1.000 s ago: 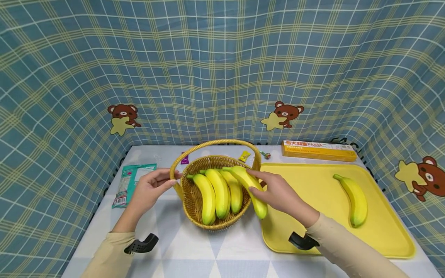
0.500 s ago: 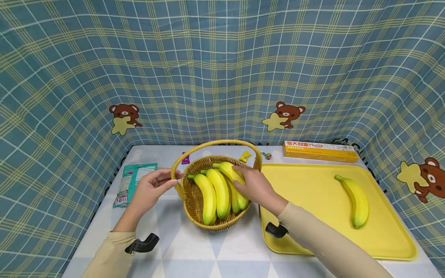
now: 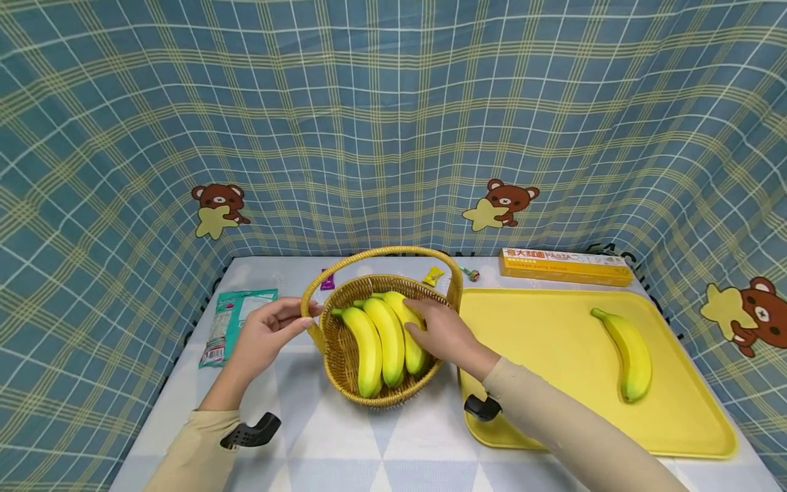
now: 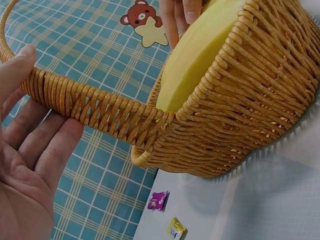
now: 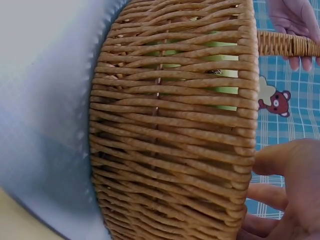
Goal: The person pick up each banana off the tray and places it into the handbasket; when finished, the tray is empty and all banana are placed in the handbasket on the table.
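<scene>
Right grip: your right hand is resting in the wicker basket, fingers lying loosely bent over the rightmost banana; the head view is not showing whether they are closing round it or only pressing it down.
Left grip: your left hand is holding the basket handle where it meets the rim, thumb on top and fingers beneath, as the left wrist view is showing.
Bananas in the basket: three are showing, lying side by side and touching, long axes running from you toward the back, stems pointing away from you.
Banana on the tray: one more banana is lying alone on the yellow tray, well apart from the basket and off to the right of your right hand.
Its axis: it is lying near-to-far with a slight slant, stem at the far end and leaning toward the basket.
Nearer hand: your right hand is the nearer one to it; your left is sitting on the far side of the basket.
Way across: bare tray is lying between your right hand and that banana.
Surface, far edge: a pasta box, small wrapped sweets and a green packet are lying behind and left of the basket.
</scene>
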The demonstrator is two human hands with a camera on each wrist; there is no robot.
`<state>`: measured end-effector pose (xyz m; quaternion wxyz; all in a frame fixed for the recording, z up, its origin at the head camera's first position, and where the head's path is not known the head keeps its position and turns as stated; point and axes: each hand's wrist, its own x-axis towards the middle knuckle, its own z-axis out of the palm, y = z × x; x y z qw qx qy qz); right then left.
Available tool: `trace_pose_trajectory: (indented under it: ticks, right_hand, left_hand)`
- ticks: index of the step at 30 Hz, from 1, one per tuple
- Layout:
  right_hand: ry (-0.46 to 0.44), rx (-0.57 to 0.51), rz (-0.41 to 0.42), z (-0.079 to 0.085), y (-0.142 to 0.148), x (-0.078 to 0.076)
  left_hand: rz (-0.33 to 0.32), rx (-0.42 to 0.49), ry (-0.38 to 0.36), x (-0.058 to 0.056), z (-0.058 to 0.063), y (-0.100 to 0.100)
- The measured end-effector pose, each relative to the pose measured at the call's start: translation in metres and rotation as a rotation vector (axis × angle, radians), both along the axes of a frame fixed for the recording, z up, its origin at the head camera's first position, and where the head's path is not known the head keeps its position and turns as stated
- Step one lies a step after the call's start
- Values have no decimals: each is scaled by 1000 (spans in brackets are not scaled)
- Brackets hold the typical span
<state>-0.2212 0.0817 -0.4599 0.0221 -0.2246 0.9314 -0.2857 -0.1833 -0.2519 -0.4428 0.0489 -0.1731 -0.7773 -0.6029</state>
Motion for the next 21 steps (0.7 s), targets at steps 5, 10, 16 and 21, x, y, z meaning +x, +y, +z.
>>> trace_pose_trajectory:
  ticks: [5, 10, 16, 21]
  right_hand:
    - [30, -13, -6, 3, 7, 6]
    - [81, -58, 0, 10, 22, 16]
    - [80, -139, 10, 16, 50, 30]
    - [66, -126, -24, 15, 79, 38]
  left_hand:
    - [1, 0, -7, 0, 1, 0]
    - [5, -2, -10, 0, 1, 0]
    - [-3, -8, -7, 0, 1, 0]
    - [-2, -8, -7, 0, 1, 0]
